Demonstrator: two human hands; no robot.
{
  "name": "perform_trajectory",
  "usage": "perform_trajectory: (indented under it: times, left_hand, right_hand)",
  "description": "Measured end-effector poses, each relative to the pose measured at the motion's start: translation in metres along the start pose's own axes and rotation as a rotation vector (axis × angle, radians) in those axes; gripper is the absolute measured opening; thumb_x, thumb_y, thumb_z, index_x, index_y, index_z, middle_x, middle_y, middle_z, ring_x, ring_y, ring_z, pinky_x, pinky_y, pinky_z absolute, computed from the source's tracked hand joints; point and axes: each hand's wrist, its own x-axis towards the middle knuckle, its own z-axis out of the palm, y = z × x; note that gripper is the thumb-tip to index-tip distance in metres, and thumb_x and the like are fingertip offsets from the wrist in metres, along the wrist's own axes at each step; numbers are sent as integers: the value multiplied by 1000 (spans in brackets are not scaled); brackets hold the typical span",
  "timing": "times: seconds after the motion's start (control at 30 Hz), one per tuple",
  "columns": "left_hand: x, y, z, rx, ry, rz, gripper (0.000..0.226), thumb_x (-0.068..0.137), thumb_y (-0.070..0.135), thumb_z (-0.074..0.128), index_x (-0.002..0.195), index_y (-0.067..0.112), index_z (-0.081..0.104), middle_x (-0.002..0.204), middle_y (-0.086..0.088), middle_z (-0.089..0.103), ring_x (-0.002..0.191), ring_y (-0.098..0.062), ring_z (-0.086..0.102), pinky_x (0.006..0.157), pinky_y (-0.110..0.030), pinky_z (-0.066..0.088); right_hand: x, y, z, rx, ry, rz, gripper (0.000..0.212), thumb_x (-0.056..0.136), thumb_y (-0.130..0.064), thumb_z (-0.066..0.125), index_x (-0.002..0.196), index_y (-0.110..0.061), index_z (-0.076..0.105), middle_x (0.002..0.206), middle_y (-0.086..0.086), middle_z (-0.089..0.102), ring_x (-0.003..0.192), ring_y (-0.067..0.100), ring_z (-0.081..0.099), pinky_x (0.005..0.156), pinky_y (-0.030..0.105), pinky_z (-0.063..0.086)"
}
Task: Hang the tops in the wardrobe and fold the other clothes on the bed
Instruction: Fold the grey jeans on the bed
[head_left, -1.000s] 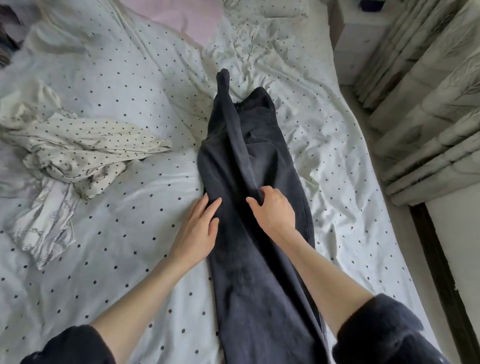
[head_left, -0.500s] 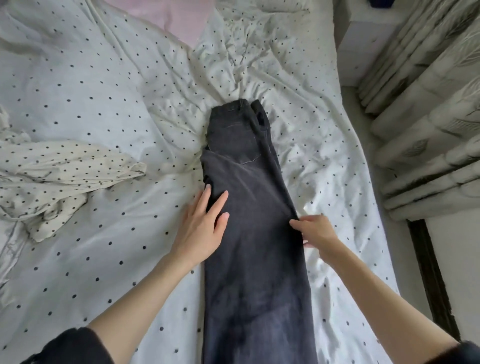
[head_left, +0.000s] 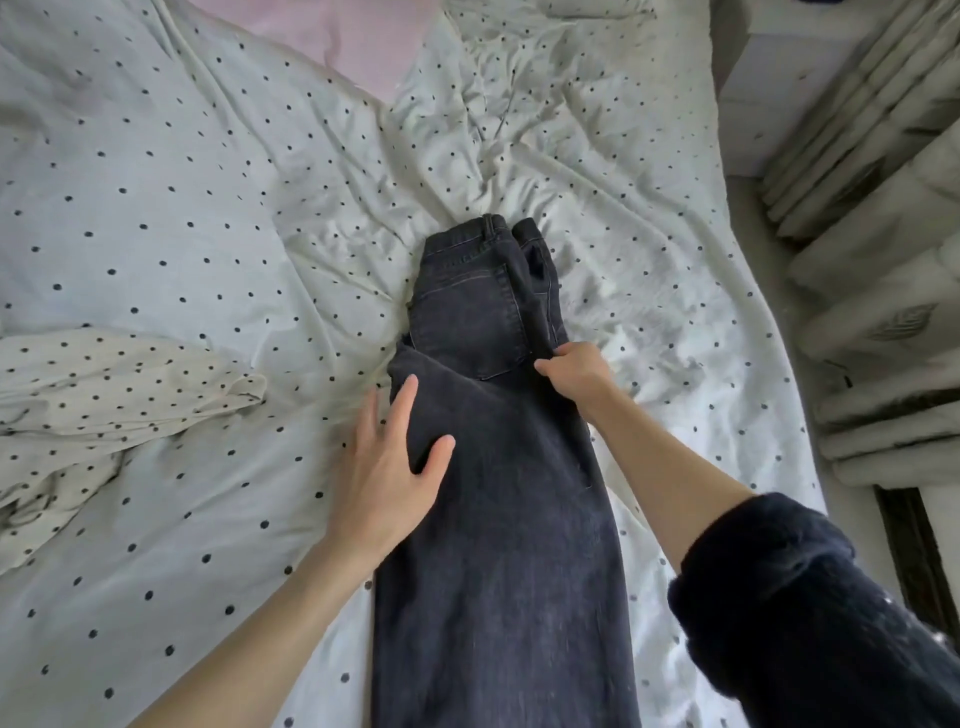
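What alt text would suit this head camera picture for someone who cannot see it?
Dark jeans lie lengthwise on a dotted bedsheet; the left hand rests flat on their left edge while the right hand pinches their right edge. A crumpled dotted garment lies at left.

left hand (head_left: 387, 475): flat, palm down, fingers (head_left: 402, 410) straight and spread, thumb out to the side
right hand (head_left: 574, 374): fingers curled into a pinch, knuckles up
arms: both reaching forward, bare forearms, dark sleeves pushed up
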Motion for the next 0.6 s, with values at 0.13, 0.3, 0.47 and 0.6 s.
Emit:
perform_trajectory:
  times: [0.13, 0.3, 0.47, 0.6]
  left_hand:
    - [19, 8, 7, 390, 11, 136, 63, 95, 47, 35, 150, 25, 16, 159, -5, -6, 145, -25, -9, 116, -48, 1]
    - [27, 5, 13, 581, -115, 190, 69, 90, 60, 9, 151, 29, 2, 159, 4, -6, 145, -24, -10, 117, -47, -1]
    - [16, -3, 25, 651, -259, 183, 64, 93, 58, 10, 150, 31, -4, 158, 7, -14, 144, -21, -17, 117, -46, 4]
    - [21, -8, 28, 626, -328, 148, 64, 94, 58, 9, 149, 32, -8, 157, 7, -19, 143, -21, -21, 117, -46, 1]
  right_hand:
    - [14, -21, 0, -60, -34, -68, 28, 90, -22, 58, 108, 0, 57, 98, 12, 58, 101, 29, 56, 76, 32, 42]
    - [13, -28, -23, 236, 23, -207, 31, 94, -24, 52, 98, 4, 63, 72, 6, 52, 71, 18, 50, 67, 29, 41]
    - [7, 30, -21, 244, 83, 27, 28, 94, -21, 53, 95, 5, 63, 66, 5, 44, 60, 16, 40, 52, 23, 34]
    - [11, 37, -14, 150, 66, 71, 23, 93, -22, 54, 98, -3, 66, 61, 1, 46, 56, 13, 41, 48, 23, 31]
